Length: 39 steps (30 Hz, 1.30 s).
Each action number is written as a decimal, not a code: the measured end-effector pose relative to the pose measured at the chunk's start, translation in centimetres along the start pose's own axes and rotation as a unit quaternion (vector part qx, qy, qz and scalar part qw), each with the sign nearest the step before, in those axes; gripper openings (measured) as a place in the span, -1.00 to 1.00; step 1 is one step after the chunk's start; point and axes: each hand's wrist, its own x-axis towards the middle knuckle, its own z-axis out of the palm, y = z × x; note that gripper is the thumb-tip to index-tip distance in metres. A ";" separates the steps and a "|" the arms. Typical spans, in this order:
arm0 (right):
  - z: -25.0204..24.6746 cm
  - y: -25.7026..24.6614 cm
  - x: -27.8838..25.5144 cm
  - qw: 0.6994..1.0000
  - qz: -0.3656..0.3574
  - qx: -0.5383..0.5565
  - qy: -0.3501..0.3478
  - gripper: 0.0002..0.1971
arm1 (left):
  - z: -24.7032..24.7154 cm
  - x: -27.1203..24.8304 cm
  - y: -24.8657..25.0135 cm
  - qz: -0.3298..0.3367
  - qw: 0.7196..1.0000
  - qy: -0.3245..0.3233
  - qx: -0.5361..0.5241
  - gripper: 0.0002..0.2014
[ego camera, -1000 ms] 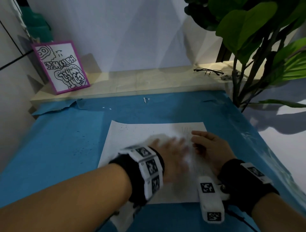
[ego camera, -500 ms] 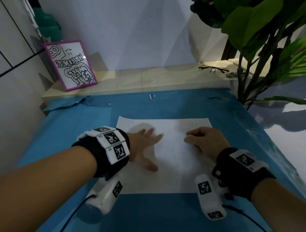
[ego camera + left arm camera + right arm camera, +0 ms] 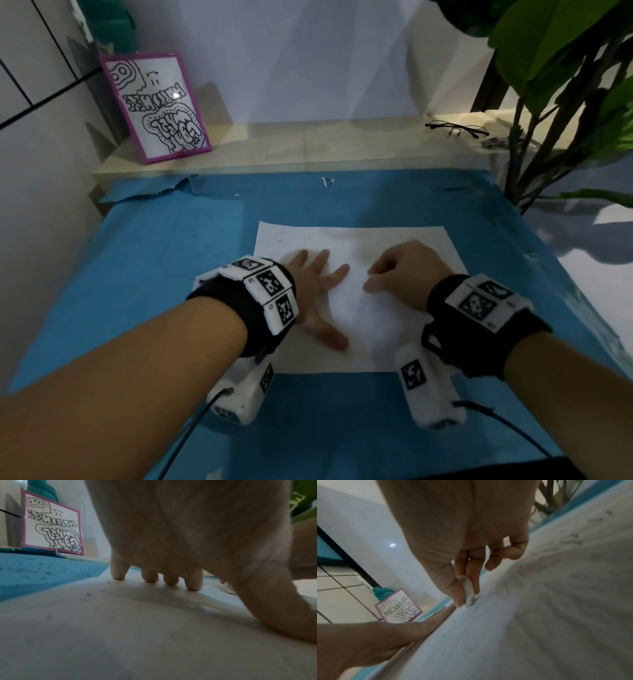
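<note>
Eraser [image 3: 469, 592]: small, white, grey-smudged, pinched between the thumb and forefinger of the right hand [image 3: 406, 270]. The other fingers curl in loosely. Its lower end appears to meet the sheet of paper [image 3: 376, 346] near the sheet's middle, a little toward 12 o'clock. In the head view the knuckles hide the eraser itself.

Sheet: lies flat on the blue mat [image 3: 154, 274], long side across. Faint pencil marks [image 3: 530, 568] show toward its 1 o'clock corner, and a few dark specks near the 11 o'clock corner.

Left hand [image 3: 318, 291]: holds nothing. The fingers are straight and spread, their tips pressing the 9 o'clock half of the sheet, the thumb pointing toward 5 o'clock. It serves as a hold-down.

Step in hand (judgement): rubbing out pencil marks, one hand erasing, the other pinning the paper.

Next move (judgement): carry the eraser toward the marks at 1 o'clock in short strokes. Keep pressure light enough that the sheet does not buckle, with the left hand pinning close to the rubbed area.

Surroundings: framed drawing [image 3: 156, 106] leans at 11 o'clock on the ledge, glasses [image 3: 455, 129] at 1 o'clock, plant [image 3: 565, 68] at 2 o'clock.
</note>
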 end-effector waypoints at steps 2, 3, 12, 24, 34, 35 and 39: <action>0.7 -0.4 0.0 0.999 -0.020 -0.029 0.008 -0.96 | 0.1 0.2 0.2 -0.004 1.000 0.005 0.005 0.16; 1.4 -0.8 -0.4 0.997 -0.047 -0.063 -0.013 -0.95 | 0.1 0.2 0.3 -0.003 1.000 0.010 0.012 0.14; 2.1 -1.7 0.1 0.993 -0.052 -0.084 -0.060 -0.88 | 0.4 0.5 0.0 -0.003 0.999 0.019 0.036 0.14; -0.9 -0.4 0.4 0.998 -0.003 -0.054 -0.025 -0.81 | 0.2 0.3 -0.2 0.006 1.000 0.016 -0.013 0.18; -0.9 -0.1 -0.7 0.996 -0.023 -0.086 -0.024 -0.82 | 0.3 0.6 -0.2 0.000 1.000 0.013 -0.009 0.20; -0.1 -0.5 -1.4 0.994 -0.043 -0.087 -0.050 -0.81 | 0.3 0.7 -0.3 -0.001 1.000 0.013 -0.007 0.21; -0.8 0.0 -1.5 0.993 -0.023 -0.097 -0.070 -0.82 | 0.4 0.7 -0.4 0.001 1.000 0.012 -0.009 0.20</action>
